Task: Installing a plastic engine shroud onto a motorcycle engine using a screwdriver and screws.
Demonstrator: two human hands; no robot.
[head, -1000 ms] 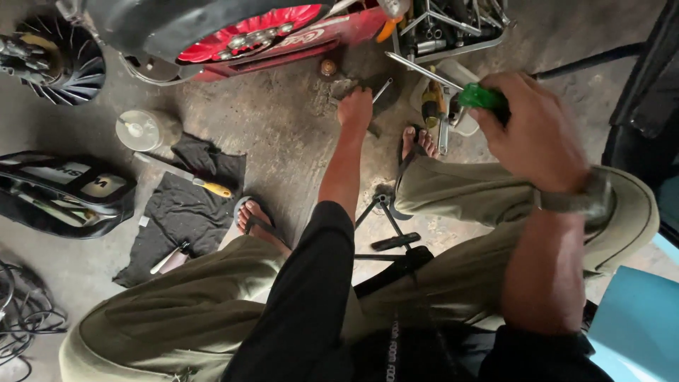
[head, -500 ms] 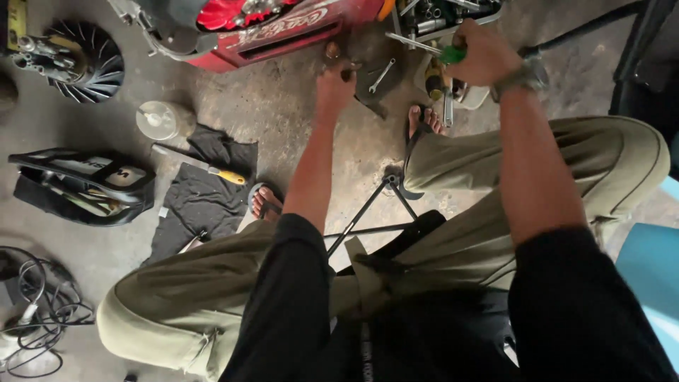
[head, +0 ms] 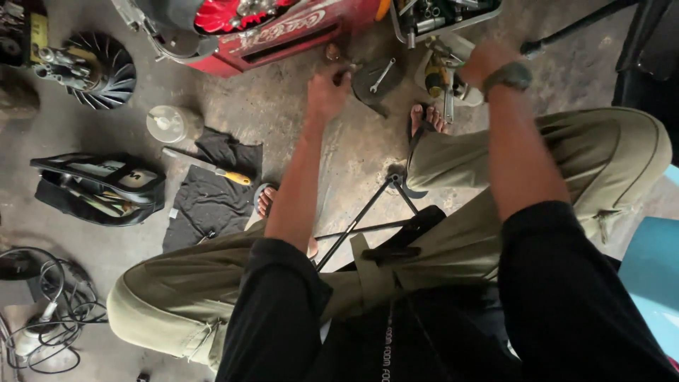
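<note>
Your left hand (head: pixel 327 92) reaches far across the floor (head: pixel 283 120), fingers pinched on a small part beside the dark round plate (head: pixel 375 79) where a wrench (head: pixel 382 73) lies. Your right hand (head: pixel 488 60) is up by the tool tray (head: pixel 453 21); I cannot tell its grip. A yellow-handled screwdriver (head: pixel 212 170) lies on the left on a black rag (head: pixel 209 198).

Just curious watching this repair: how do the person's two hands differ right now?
The left hand reaches down to the concrete floor beside a dark round metal plate; the right hand is raised near the tool tray. The right hand has a wristwatch behind it; the left wrist is bare. What either grips is unclear. Both arms are outstretched, in black sleeves.
</note>
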